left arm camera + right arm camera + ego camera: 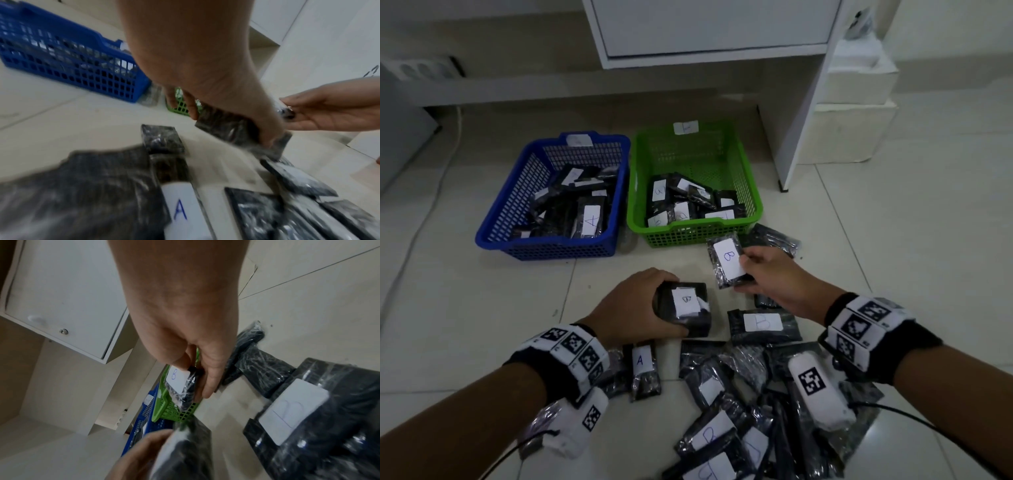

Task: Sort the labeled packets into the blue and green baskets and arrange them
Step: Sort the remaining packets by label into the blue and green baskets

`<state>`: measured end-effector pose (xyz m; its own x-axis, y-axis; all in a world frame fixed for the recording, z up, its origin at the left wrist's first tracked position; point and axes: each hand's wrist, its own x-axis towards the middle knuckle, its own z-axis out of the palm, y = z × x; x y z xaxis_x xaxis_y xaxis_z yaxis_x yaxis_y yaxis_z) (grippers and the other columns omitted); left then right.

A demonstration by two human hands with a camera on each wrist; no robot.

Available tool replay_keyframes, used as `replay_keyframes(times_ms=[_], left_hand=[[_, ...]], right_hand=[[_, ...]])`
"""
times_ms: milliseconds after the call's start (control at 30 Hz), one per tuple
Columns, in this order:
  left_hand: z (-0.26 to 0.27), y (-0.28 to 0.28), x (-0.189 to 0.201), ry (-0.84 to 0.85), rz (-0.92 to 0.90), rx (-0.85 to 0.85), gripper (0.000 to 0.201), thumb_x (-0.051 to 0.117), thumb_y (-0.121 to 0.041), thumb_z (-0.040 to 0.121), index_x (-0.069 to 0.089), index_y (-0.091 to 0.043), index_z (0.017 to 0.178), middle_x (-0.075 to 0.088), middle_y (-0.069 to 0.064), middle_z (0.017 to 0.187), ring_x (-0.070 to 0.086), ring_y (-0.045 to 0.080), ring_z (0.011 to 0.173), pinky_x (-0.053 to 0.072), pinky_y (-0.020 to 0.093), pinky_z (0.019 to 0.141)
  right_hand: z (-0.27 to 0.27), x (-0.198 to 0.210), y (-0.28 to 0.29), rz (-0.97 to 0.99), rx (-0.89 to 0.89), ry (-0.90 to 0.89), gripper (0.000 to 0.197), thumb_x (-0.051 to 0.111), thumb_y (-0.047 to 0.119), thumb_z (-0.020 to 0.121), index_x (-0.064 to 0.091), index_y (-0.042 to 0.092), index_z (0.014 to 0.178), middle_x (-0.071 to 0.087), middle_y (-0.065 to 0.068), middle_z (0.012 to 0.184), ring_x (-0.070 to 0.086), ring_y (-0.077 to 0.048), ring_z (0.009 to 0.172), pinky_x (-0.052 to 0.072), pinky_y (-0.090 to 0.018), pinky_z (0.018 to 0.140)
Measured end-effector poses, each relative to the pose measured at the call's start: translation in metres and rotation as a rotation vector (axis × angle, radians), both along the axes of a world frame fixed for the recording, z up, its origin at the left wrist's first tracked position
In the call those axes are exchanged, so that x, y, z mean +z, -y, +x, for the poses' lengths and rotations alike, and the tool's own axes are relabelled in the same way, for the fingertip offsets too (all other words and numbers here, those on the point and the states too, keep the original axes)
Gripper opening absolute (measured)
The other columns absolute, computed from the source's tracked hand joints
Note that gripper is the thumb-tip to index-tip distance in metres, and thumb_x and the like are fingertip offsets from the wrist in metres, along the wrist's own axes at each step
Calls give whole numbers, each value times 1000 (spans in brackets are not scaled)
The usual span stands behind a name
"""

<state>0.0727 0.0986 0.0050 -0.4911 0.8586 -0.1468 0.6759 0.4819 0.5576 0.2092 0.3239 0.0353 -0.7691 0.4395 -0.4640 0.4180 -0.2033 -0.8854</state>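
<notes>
My left hand point(650, 305) grips a stack of black packets point(685, 308) with a white label on top, just above the floor. To its right, my right hand point(767, 274) pinches a black packet labelled B point(727, 262) in front of the green basket point(698, 236). The blue basket point(551, 248) stands to the left of the green one; both hold several labelled packets. A pile of black packets point(756, 394) lies on the floor between my forearms, one labelled A point(640, 363). In the wrist views, my left hand point(236, 123) grips the stack point(232, 129) and my right hand point(197, 374) pinches the B packet point(179, 381).
A white cabinet point(722, 31) and its side panel point(808, 102) stand right behind the baskets. White boxes point(856, 113) sit at the right. A power strip point(421, 68) and a cable lie at the far left. A loose packet point(774, 240) lies beside the green basket.
</notes>
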Motion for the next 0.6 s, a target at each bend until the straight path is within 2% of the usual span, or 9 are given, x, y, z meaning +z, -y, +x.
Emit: replay_keyframes(times_ms=[33,100,167,267,333,400,467,533,600], left_hand=[[-4,0,11,-1,79,16,82,85,-64,61,51,-37,131,56,-20,120,55,-1,107,55,29,90],[-17,-6,33,-1,236,76,77,84,-56,69,50,-34,135,58,-14,125,58,1,109,58,24,84],[-41,-19,52,-87,350,145,75,85,-49,73,50,-30,136,59,-7,127,59,5,108,56,20,83],[-80,-52,71,-257,381,273,72,86,-56,69,54,-30,129,56,-2,122,55,15,108,51,32,91],[-105,-78,73,-198,343,424,69,87,-55,66,57,-29,123,57,-1,121,55,17,108,50,33,91],[-121,-101,67,-142,311,514,63,90,-51,65,60,-27,115,62,1,119,59,19,108,53,37,92],[-133,-119,51,-121,286,528,57,90,-49,66,60,-27,110,61,5,121,59,22,109,52,36,92],[-133,-127,33,-86,228,502,57,89,-44,70,58,-26,114,57,9,129,59,24,110,48,29,89],[-123,-128,21,-75,194,459,54,87,-36,74,61,-24,120,57,11,131,59,26,113,49,29,90]], right_hand=[[-3,4,-4,9,-2,-10,28,47,10,102,54,3,128,63,-14,119,66,-27,106,59,-31,80],[-18,16,-20,62,11,-18,25,48,9,101,57,2,123,65,-15,116,67,-27,103,59,-34,84],[-44,30,-41,147,-14,-39,20,50,10,101,61,3,116,67,-16,113,69,-26,98,60,-36,82],[-91,43,-71,315,-118,-18,21,54,13,98,65,2,111,69,-13,103,67,-21,81,59,-28,61],[-118,39,-89,429,-162,25,23,57,16,94,69,-1,104,71,-17,97,65,-25,74,56,-31,57],[-136,30,-100,502,-125,72,22,59,18,91,70,0,94,72,-21,99,69,-31,77,62,-41,69],[-146,22,-102,554,-30,118,19,59,17,90,68,2,96,70,-21,103,69,-34,92,59,-47,82],[-147,14,-99,654,81,170,26,57,14,90,68,-3,106,68,-22,106,66,-36,101,55,-44,91],[-137,14,-92,830,163,176,26,59,13,89,68,-2,109,68,-20,109,63,-35,105,51,-33,89]])
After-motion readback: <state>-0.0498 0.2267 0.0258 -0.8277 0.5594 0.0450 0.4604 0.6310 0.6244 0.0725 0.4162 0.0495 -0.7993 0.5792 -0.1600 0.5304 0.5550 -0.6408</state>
